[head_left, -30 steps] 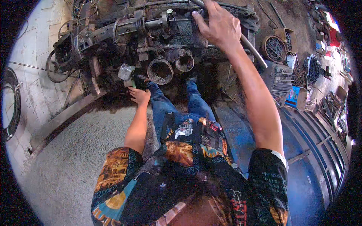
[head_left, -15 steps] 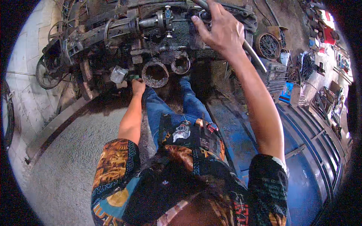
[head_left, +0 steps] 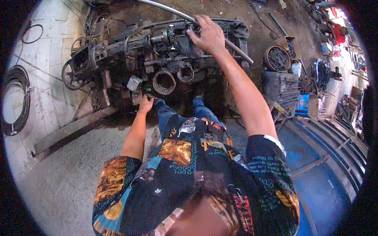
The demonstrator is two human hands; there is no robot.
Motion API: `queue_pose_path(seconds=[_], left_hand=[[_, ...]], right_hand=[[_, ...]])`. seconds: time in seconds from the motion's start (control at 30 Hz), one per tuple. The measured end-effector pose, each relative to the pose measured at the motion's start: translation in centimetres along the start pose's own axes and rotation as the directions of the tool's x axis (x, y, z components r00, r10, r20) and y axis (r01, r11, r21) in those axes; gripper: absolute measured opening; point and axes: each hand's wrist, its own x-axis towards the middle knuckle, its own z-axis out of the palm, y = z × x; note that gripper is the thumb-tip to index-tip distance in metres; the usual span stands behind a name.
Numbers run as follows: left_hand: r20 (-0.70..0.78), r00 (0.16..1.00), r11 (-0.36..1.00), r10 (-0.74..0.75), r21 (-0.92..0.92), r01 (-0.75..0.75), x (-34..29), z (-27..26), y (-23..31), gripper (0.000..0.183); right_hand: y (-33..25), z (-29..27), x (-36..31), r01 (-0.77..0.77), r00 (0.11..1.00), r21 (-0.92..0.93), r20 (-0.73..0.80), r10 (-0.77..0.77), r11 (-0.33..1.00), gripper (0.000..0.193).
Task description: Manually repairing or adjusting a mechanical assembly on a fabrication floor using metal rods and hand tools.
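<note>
My right hand (head_left: 208, 36) is closed over a long metal rod (head_left: 167, 10) lying across the top of a dark, greasy machine (head_left: 136, 43). The rod runs out to the far left and reappears below my hand, its end toward the near right. My left hand (head_left: 146, 103) is low at the machine's near side, fingers closed on something I cannot make out. Just beyond them shows a small green part (head_left: 147, 90), with a clear box-like cover (head_left: 134, 83) beside it. To the right of that hand are two crusted round openings, a larger ring (head_left: 164, 82) and a smaller one (head_left: 185, 73).
Coiled black cable (head_left: 16, 100) lies on pale tiles at far left. At right stand a round tub of metal pieces (head_left: 277, 58), a stack of thin rods (head_left: 284, 89) and a cardboard box (head_left: 312, 105). Blue sheet metal with curved ribs (head_left: 315, 157) lies near right.
My view has shifted, so more of the machine and floor shows. My right hand appears lower and further left, still on the rod. My left hand stays by the green part.
</note>
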Motion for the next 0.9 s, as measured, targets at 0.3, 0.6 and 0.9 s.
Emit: queue_pose_path(seconds=[0.3,0.6,0.9], left_hand=[[0.047,0.998,0.912,-0.051,-0.404,0.065,-3.6,1.3,-4.8,0.055],[0.22,0.967,0.86,-0.125,-0.462,0.216,-8.0,4.4,-10.0,0.058],[0.073,0.978,0.855,-0.193,-0.477,0.204,-10.1,-3.0,-7.9,0.053]], right_hand=[[4.8,1.7,-16.3,0.018,0.991,0.211,-0.135,0.011,0.977,0.029],[10.5,10.5,-21.7,-0.777,0.629,0.039,0.049,0.776,0.628,0.031],[10.3,12.7,-21.8,-0.719,0.633,0.25,-0.149,0.76,0.648,0.036]])
